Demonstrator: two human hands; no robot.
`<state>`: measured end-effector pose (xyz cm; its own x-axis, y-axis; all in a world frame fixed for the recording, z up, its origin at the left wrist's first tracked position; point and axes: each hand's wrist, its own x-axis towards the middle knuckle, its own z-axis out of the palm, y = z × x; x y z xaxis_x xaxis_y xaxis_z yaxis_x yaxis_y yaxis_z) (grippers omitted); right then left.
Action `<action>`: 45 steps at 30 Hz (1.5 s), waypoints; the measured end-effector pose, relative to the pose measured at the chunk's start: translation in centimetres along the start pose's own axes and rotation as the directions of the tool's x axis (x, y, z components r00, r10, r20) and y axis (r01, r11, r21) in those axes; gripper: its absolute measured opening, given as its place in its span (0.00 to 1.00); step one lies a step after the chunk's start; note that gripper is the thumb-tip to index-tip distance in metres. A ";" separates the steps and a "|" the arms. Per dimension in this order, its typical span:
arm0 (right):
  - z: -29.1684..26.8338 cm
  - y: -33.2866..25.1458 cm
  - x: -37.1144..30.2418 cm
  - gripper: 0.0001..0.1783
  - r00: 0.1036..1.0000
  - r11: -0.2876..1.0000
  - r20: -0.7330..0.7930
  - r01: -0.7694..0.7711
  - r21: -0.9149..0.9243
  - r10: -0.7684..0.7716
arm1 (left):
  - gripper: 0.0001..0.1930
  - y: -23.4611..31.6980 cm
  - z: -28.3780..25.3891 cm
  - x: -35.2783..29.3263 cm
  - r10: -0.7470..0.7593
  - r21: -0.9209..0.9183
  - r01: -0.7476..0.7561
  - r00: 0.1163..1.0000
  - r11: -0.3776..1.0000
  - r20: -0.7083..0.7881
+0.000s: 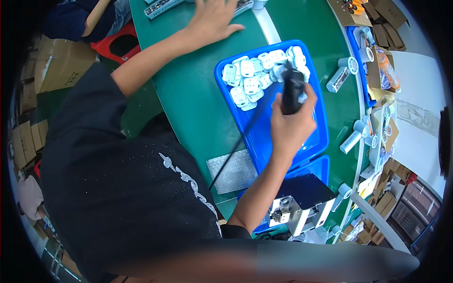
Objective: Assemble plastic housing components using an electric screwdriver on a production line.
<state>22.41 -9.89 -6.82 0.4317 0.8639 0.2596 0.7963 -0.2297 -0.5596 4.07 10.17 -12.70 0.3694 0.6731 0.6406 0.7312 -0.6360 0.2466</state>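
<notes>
My right hand (293, 129) is wrapped round a black electric screwdriver (293, 89), its far end over the white plastic parts. From the tool a dark cord (231, 153) trails down toward my body. Under it lies a blue tray (264, 141) with many rounded white plastic parts (251, 85) heaped in its far half. At the top edge my left hand (212, 21) is stretched out, thumb apart, with some fingertips cut off by the frame. Beside that hand are long grey printed packages (163, 8); whether it touches them I cannot tell.
A small machine with a black top plate (306, 191) stands near my right forearm, by a second blue tray (321, 167). A bubble-wrap sheet (231, 170) lies on the green table (188, 94). White cylindrical parts (351, 141) line the right side. A person (78, 21) sits at the upper left.
</notes>
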 end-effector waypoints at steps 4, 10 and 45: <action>-2.2 0.1 -0.4 0.34 0.990 0.902 -0.076 -0.078 0.425 0.121 | 0.24 -3.1 -0.5 -0.9 0.026 -0.020 -0.026 0.999 0.999 0.043; -6.1 -2.3 -3.3 0.41 0.965 0.754 -0.087 -0.136 0.642 0.248 | 0.16 1.5 -5.3 1.2 -0.108 -0.890 0.400 0.916 0.219 0.386; -18.7 -3.3 -24.8 0.22 0.771 0.703 -0.571 0.240 0.669 0.281 | 0.32 24.6 -4.8 -15.0 0.816 -0.940 0.221 0.571 -0.262 -0.093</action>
<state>17.00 -38.92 3.36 0.7985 0.3458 0.4928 0.3799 0.3456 -0.8581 13.75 -17.39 -12.72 0.7541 -0.1696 0.6345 -0.6485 -0.0396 0.7602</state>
